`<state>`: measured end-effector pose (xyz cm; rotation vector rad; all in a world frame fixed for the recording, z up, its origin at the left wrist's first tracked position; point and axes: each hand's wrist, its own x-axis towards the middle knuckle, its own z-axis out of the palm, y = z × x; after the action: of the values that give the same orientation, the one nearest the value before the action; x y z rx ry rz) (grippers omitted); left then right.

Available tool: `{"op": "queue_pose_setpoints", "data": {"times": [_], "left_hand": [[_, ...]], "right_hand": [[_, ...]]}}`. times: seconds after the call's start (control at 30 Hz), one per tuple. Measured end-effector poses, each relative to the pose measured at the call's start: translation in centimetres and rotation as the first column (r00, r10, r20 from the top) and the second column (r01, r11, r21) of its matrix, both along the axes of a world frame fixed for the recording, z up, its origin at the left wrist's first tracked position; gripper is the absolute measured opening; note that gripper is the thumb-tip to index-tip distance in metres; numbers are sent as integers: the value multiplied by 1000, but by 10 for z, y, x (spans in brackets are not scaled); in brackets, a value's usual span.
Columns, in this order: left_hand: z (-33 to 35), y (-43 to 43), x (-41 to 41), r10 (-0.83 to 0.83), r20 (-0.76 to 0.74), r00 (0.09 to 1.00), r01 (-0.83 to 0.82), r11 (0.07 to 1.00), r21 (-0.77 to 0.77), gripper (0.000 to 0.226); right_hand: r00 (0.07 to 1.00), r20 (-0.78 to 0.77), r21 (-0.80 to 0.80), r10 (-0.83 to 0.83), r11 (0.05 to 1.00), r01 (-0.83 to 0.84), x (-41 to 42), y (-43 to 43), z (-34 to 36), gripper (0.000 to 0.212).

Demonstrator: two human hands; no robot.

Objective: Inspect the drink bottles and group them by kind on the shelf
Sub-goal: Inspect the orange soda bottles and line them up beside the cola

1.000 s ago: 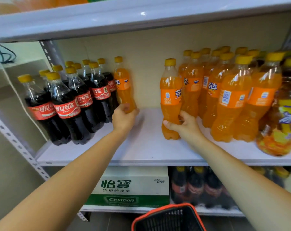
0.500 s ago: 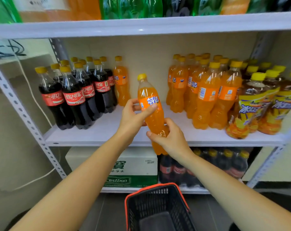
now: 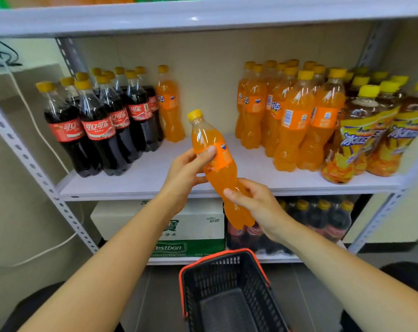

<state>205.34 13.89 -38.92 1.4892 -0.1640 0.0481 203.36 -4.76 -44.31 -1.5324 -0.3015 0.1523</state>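
Note:
Both hands hold one orange soda bottle [image 3: 217, 164] with a yellow cap, tilted with the cap up and to the left, in front of the white shelf [image 3: 155, 173]. My left hand [image 3: 186, 171] grips its label band; my right hand [image 3: 253, 202] grips its lower body. On the shelf, several cola bottles [image 3: 100, 125] stand at the left, with a single orange soda bottle [image 3: 168, 106] right beside them. Several orange soda bottles [image 3: 287, 111] are grouped right of centre. Yellow-labelled iced tea bottles [image 3: 375, 130] stand at the far right.
A black basket with a red rim [image 3: 227, 291] sits on the floor below my hands. The lower shelf holds a white and green water carton [image 3: 191, 231] and a pack of cola bottles [image 3: 323, 219]. Perforated metal uprights [image 3: 35, 171] frame the shelf; another shelf runs overhead.
My right hand lifted an orange soda bottle off the shelf and drew it forward. My left hand let go of the orange bottle by the colas and took hold of the lifted bottle's label.

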Motion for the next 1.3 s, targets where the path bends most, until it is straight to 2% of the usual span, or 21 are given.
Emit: {"op": "queue_pose_setpoints", "data": {"times": [0.17, 0.27, 0.37, 0.43, 0.47, 0.53, 0.6, 0.7, 0.77, 0.83, 0.93, 1.0, 1.07, 1.17, 1.23, 1.3], "left_hand": [[-2, 3, 3, 69, 60, 996, -69, 998, 5, 49], [-5, 1, 3, 99, 77, 992, -98, 995, -15, 53], [-6, 6, 3, 24, 77, 997, -18, 996, -84, 58], [-6, 8, 2, -41, 92, 995, 53, 989, -136, 55], [-6, 8, 1, -71, 99, 993, 87, 983, -162, 54], [-6, 4, 1, -100, 108, 989, 118, 976, -182, 49], [-5, 2, 1, -74, 114, 991, 90, 987, -136, 43], [-4, 1, 0, -4, 129, 992, 6, 1000, -15, 51], [-4, 2, -1, 14, 140, 990, -10, 1000, -28, 57], [-5, 4, -1, 2, 144, 990, 11, 996, -91, 64], [-7, 5, -3, -71, 134, 988, 92, 983, -158, 66], [-9, 3, -4, -135, 123, 983, 156, 971, -181, 61], [-7, -1, -5, -160, 106, 981, 178, 966, -189, 54], [-2, -3, -3, -104, 131, 986, 112, 992, -61, 39], [-3, -5, -4, -55, 146, 988, 56, 998, -3, 40], [-5, -6, -4, 0, 137, 991, 2, 1000, -15, 41]], "right_hand": [[981, 157, -142, -113, 980, 136, 0, 5, -3, 26], [960, 235, -229, -150, 952, 204, 0, 7, -2, 36], [996, 85, -212, -20, 977, 38, 2, 3, 7, 46], [996, -34, -174, 82, 981, -87, 4, 0, 13, 42], [993, -46, -168, 106, 979, -113, 5, 0, 14, 39], [997, -1, -165, 77, 983, -76, 5, 0, 12, 32], [998, 63, -160, -7, 987, 17, 3, 1, 9, 27], [978, 182, -226, -102, 964, 142, 1, 2, 7, 32], [964, 239, -272, -119, 944, 184, 1, 1, 7, 38], [970, 221, -291, -100, 943, 164, 3, -2, 9, 44], [999, 43, -205, 10, 979, -1, 7, -6, 14, 56], [998, 41, -173, 52, 984, -44, 8, -7, 14, 58], [993, 122, -194, 10, 981, 14, 7, -5, 11, 58], [962, 250, -229, -112, 958, 171, 6, -4, 7, 59], [938, 305, -251, -164, 936, 245, 6, -5, 5, 61], [926, 336, -280, -171, 921, 272, 4, -4, 4, 64]]}}
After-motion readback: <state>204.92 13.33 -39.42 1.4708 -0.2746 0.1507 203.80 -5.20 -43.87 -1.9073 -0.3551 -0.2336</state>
